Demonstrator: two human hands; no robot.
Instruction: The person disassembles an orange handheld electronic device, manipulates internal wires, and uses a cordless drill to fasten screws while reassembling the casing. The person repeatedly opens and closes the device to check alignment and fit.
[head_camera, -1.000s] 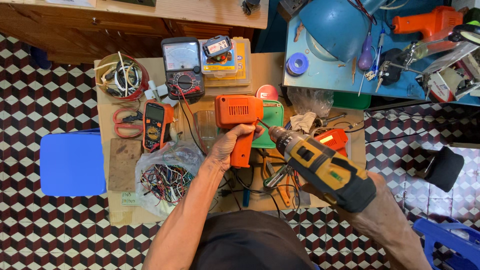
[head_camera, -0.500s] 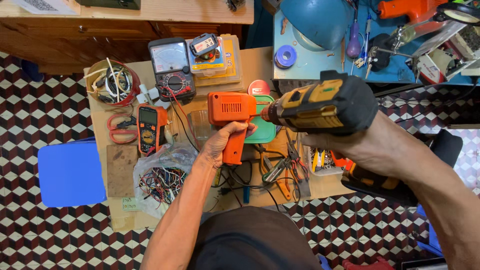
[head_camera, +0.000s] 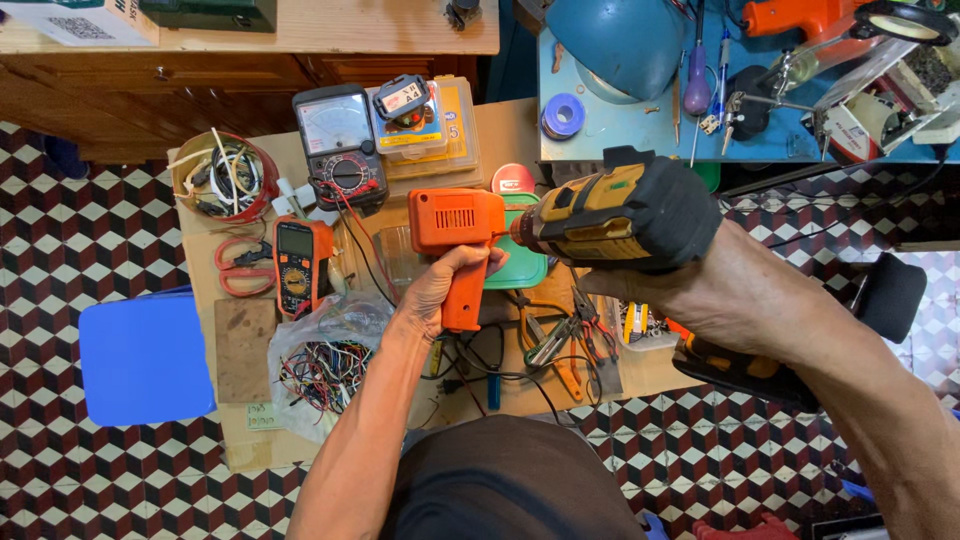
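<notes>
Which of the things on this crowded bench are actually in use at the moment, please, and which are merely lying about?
In use: orange tool in the left hand; yellow-and-black drill in the right hand.

Lying about: analogue meter, orange multimeter, red scissors, bag of wires, pliers.

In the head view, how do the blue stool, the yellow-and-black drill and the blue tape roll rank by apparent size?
1. Yellow-and-black drill and blue stool: they look alike, and the drill is nearer the camera, so no ranking.
2. Blue tape roll, clearly smallest.

Multimeter left of wire bag
</notes>
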